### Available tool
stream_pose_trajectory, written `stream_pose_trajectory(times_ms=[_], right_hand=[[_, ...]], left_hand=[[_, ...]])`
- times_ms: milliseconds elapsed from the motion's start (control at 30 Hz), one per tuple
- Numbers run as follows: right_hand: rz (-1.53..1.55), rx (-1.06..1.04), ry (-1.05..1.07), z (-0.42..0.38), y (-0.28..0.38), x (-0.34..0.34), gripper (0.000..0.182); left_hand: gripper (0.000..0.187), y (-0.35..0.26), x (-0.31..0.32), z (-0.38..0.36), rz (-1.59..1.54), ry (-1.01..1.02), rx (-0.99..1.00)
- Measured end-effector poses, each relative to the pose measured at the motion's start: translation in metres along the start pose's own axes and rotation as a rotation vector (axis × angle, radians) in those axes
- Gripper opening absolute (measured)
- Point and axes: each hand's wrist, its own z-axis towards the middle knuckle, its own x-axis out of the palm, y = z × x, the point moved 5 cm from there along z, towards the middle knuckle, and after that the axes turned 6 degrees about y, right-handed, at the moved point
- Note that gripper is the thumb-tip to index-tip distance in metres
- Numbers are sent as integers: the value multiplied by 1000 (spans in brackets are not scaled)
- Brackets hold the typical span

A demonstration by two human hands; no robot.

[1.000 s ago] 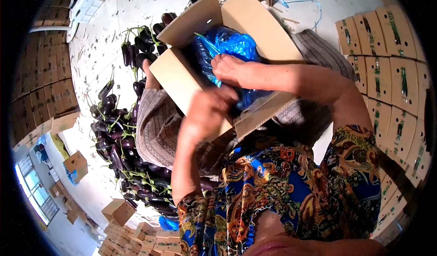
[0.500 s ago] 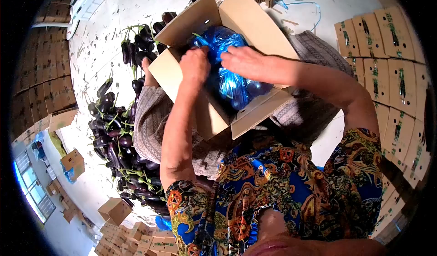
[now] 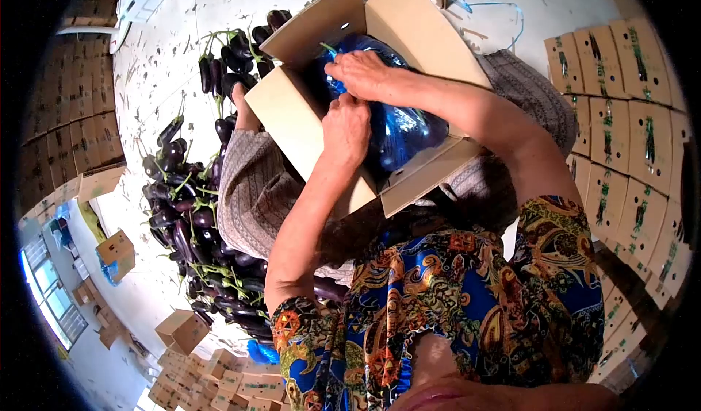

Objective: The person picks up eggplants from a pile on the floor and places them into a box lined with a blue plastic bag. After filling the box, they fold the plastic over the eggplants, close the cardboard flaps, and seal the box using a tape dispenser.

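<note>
An open cardboard box point(image 3: 288, 123) with raised flaps stands between my knees. Inside it is a shiny blue plastic bag point(image 3: 405, 130) with dark, rounded shapes showing through. My left hand point(image 3: 347, 130) is closed on the near-left part of the bag, its fingers bent down into the plastic. My right hand point(image 3: 360, 74) lies just beyond it, fingers curled and pressed together on the bag's upper part. The two hands are close together. A green stem point(image 3: 328, 47) pokes up beside the bag at the far side of the box. The fingertips are partly hidden.
Many dark eggplants point(image 3: 182, 228) lie heaped on the floor to the left. Stacked cartons point(image 3: 610, 126) line the right side, with more stacks point(image 3: 73, 133) at the far left and bottom left. A small open carton point(image 3: 182, 331) is at the lower left. Blue strapping point(image 3: 520, 18) lies beyond.
Both hands have come closer together; the left has moved right and the right one slightly left and up. The bag looks more gathered over at the top.
</note>
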Motion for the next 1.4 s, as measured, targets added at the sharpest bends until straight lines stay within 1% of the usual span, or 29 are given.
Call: stream_pose_trajectory(times_ms=[33, 67, 133, 167, 200, 233, 267, 333, 367, 400, 467, 567, 667, 700, 800, 833, 867, 900, 933, 967, 1000, 1067, 1133, 1167, 1200, 1267, 1333, 1400], right_hand=[[-49, 8, -5, 2, -4, -6, 26], [-89, -3, -31, 2, -8, -18, 26], [85, 28, -58, -5, -26, -46, 26], [109, -21, -168, -13, -32, -56, 26], [135, -68, -281, -23, -38, -66, 25], [107, -29, -236, -34, -38, -72, 21], [106, -30, -180, -42, -36, -66, 20], [106, -35, -70, -55, -30, -48, 20], [96, -95, -112, -61, -21, -43, 22], [95, -108, -94, -64, -16, -38, 22], [84, -176, -171, -59, -15, -22, 24], [10, -114, -344, -39, -20, -15, 16], [-50, -121, -279, -6, -23, -7, 17], [-57, -81, -275, 4, -27, 1, 20], [-167, -88, -206, 17, -22, 5, 21], [-181, -102, -100, 20, -25, 6, 21], [-170, -127, -65, 21, -30, 5, 21], [-18, -132, -33, 22, -38, 2, 25], [130, -138, -1, 20, -44, -4, 29], [60, -196, 0, 5, -41, -24, 35], [-15, -219, -50, -11, -40, -36, 36], [-29, -284, -109, -35, -36, -39, 36], [-222, -190, 161, -50, -21, -12, 33], [-346, -336, -61, -62, -17, 2, 33], [-304, -361, -183, -65, -20, 10, 34], [-303, -224, -9, -55, -22, 12, 35], [-263, -198, 2, -46, -27, 23, 33], [-246, -170, -26, -44, -32, 27, 32]], left_hand=[[26, -1, -2, 5, 41, -20, -18], [22, 1, -6, 11, 76, 39, -48], [16, 7, -12, 23, 136, 158, -108], [12, 13, -13, 28, 116, 77, -140], [13, 20, -11, 32, 103, 95, -157], [14, 23, -12, 38, 85, 151, -178], [16, 26, -11, 43, 69, 208, -200], [17, 27, -12, 48, 76, 199, -223], [18, 27, -13, 51, 80, 194, -234], [19, 30, -12, 52, 80, 135, -260], [20, 36, -5, 50, 87, 25, -308], [22, 40, -4, 52, 35, 0, -332], [20, 34, -11, 49, -137, 78, -283], [22, 37, -4, 50, -197, 102, -235], [24, 38, 4, 40, -155, 1, -112], [27, 35, 2, 40, -44, 25, -114], [31, 31, 0, 38, 65, 53, -113], [35, 32, 6, 41, 150, 91, -102], [27, 28, 2, 43, 153, 86, -96], [22, 29, 2, 49, 143, 110, -110], [19, 30, 4, 56, 137, 135, -120], [21, 36, 8, 68, 151, 187, -134], [23, 45, 11, 79, 125, 229, -159], [25, 49, 15, 81, 115, 236, -158], [29, 44, 5, 76, 109, 296, -130], [36, 40, -16, 62, 54, 282, -140], [44, 35, -61, 37, 93, -262, 2], [49, 25, -118, 13, 219, -768, 87]])
